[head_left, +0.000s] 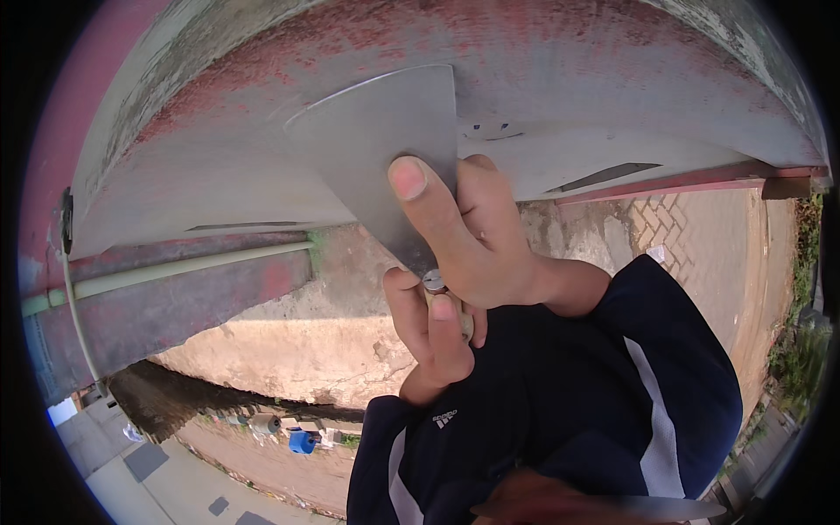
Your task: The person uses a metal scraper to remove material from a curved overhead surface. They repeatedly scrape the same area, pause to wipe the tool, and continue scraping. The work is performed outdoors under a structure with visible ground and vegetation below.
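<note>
The left hand (442, 350) keeps its fingers closed around the handle of the scraper (367, 131), with the thumb just below the metal collar (434, 281); the right hand (490, 241) holds the wide blade, its thumb flat on the near face and its other fingers partly hidden; the scraper is in front of the dark jacket (560, 394), its broad edge directed to the pale wall (236, 175) with reddish patches; whether this edge touches the wall, I cannot tell; on the left side there are a pale green pipe (192, 269) and a blue container (302, 442).
</note>
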{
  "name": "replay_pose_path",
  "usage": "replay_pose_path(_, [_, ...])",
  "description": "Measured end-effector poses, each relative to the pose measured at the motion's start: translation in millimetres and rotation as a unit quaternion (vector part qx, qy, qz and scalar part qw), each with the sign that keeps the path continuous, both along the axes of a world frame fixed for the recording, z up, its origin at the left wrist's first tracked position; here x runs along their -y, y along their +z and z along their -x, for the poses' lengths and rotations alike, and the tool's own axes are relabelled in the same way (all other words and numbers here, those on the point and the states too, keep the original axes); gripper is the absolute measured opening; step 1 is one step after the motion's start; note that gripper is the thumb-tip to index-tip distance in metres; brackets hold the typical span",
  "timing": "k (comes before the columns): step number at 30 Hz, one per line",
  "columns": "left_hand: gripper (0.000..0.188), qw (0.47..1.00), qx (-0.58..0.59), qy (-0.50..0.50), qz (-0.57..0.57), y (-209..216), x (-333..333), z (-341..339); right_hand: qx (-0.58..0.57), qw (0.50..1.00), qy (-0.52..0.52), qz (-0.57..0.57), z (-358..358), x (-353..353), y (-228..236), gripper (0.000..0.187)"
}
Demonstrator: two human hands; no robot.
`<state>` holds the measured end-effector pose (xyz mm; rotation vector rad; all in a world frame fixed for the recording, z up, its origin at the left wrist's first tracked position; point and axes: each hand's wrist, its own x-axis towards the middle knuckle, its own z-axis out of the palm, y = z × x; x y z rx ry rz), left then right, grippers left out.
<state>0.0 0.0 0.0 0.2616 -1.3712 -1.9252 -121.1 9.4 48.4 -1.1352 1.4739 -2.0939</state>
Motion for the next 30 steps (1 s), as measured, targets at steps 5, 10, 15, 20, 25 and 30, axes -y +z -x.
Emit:
replay_pose_path(5, [0.032,0.999,-0.025,0.028,0.009,6.8,9.2,3.5,-0.035,0.998,0.054,-0.007,7.6,10.5,8.5,0.050])
replay_pose_path(10, [0.033,1.000,-0.022,-0.011,-0.020,9.0,1.5,7.0,-0.011,0.997,0.056,-0.048,5.2,5.9,13.4,0.051])
replay_pose_path(15, [0.031,0.999,-0.039,-0.005,-0.033,5.2,-0.5,0.6,-0.031,0.996,0.060,-0.062,3.4,2.8,11.7,0.052])
replay_pose_path(20, [0.030,0.998,-0.043,-0.007,-0.048,9.2,-2.4,1.5,-0.070,0.996,0.054,-0.033,7.4,7.2,13.2,0.053])
replay_pose_path(25, [0.027,0.996,-0.036,-0.039,-0.065,8.1,0.9,0.9,0.022,0.996,0.049,-0.076,-2.4,8.0,13.3,0.051])
replay_pose_path(30, [0.028,0.996,-0.060,-0.018,-0.062,3.3,-1.8,-1.5,0.010,0.998,0.027,-0.047,-5.3,6.6,9.6,0.050])
